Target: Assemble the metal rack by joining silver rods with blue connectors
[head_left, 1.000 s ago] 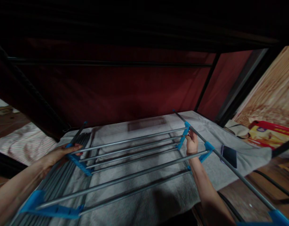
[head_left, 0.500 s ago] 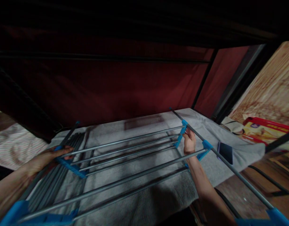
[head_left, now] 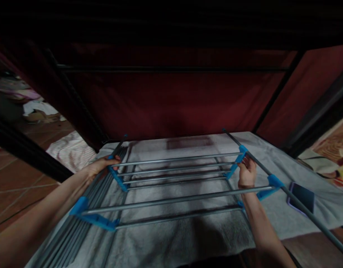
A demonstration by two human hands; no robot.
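A rack frame of grey metal tubes (head_left: 171,201) with blue plastic connectors lies across a grey cloth (head_left: 188,238). My left hand (head_left: 114,162) is closed round the far left corner, where a blue connector (head_left: 117,179) meets the side pole. Its fingertips are partly hidden by the tube. At the far right corner, my right hand (head_left: 247,173) has its fingers curled against another blue connector (head_left: 240,158), just inside the right side pole (head_left: 260,167). My right forearm passes under the nearer crossbar.
Several loose grey tubes (head_left: 76,227) lie along the left of the cloth. A phone (head_left: 301,198) rests on the right, partly behind the side pole. Dark metal bars and a red panel (head_left: 177,100) enclose the far side. Striped fabric (head_left: 72,152) lies on the tiled floor at left.
The view has turned left, so the rack and both hands appear farther right. Both hands stay at the same corner connectors. More tiled floor shows at left.
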